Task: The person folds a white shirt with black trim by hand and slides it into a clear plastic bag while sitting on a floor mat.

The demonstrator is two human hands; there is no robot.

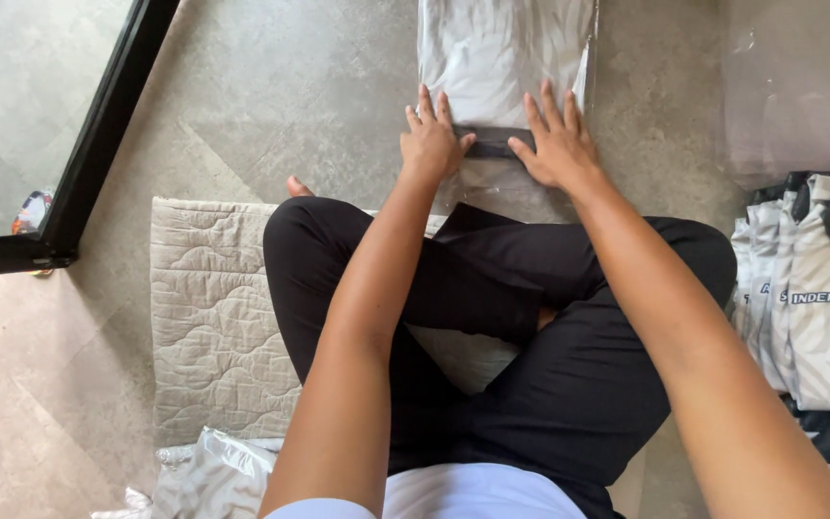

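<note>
Grey floor stretches ahead at twelve o'clock, where the bagged garment (501, 58) lies. I see my left hand (431, 142) and right hand (557, 146) flat, fingers unclenched, pressing its dark edge (494, 141). I'd judge even downward pressure keeps the fold crisp.
</note>
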